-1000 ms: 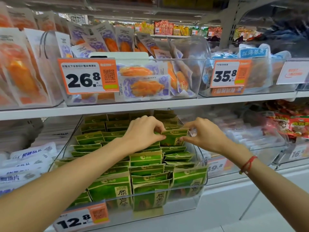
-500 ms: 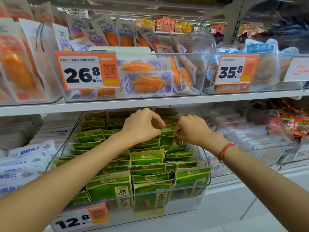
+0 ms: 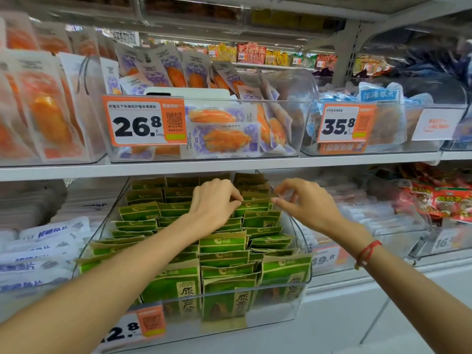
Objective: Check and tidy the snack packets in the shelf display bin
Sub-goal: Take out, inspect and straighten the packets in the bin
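A clear display bin [image 3: 298, 232] on the lower shelf holds several rows of upright green snack packets [image 3: 224, 245]. My left hand [image 3: 214, 204] reaches into the back half of the bin and pinches the top left edge of one green packet [image 3: 256, 205] in the right-hand row. My right hand [image 3: 305, 204] hovers at that packet's right end with its fingers curled. Its thumb tip touches the packet's top right corner, while the forefinger is lifted off above it. A red cord circles my right wrist.
The shelf board [image 3: 229, 166] hangs low just above my hands and carries a bin of orange packets with a 26.8 label [image 3: 144, 121]. A 12.8 label [image 3: 132, 328] is on my bin's front. White packets [image 3: 38, 241] lie left, another clear bin [image 3: 383, 226] right.
My hands were close together on the packet; the right hand has since slid right to the packet's corner and loosened its pinch. The view has dropped slightly.
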Available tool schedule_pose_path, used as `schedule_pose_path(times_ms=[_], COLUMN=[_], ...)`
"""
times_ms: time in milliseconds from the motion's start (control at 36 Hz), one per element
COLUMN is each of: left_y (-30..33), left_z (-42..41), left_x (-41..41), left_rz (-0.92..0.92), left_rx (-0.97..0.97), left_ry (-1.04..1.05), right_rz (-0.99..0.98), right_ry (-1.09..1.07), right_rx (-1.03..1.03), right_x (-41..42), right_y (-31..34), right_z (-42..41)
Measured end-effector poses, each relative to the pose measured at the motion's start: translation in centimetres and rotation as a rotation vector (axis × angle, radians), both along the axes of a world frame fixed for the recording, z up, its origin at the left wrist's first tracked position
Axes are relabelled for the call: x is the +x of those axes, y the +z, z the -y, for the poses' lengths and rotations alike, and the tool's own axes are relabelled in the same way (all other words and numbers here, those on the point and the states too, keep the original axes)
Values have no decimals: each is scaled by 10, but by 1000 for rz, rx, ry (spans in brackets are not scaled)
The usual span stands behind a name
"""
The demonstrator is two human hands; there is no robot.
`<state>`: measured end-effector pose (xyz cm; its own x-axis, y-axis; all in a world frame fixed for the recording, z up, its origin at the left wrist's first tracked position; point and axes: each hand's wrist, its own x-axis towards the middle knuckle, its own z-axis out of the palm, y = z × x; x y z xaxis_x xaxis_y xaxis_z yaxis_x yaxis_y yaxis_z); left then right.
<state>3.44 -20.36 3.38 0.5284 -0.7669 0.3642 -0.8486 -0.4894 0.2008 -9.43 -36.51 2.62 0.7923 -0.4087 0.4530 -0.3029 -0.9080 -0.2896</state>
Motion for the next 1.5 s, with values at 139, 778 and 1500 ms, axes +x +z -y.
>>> schedule_pose_path(times_ms=[139,778,1500], left_y=[5,43,-22], left_z=[-8,-79,-160], left_x=[-4,-65,-96], left_rz=[-61,-554,-925], left_rx=[-145,-882,-546], left_ry=[-41,-288,-418], right_rz=[-62,878,638], right_ry=[38,327,341], right_rx=[43,515,914], right_x=[14,-38,-79], right_y=[3,45,-6], right_z=[-5,-117,-206])
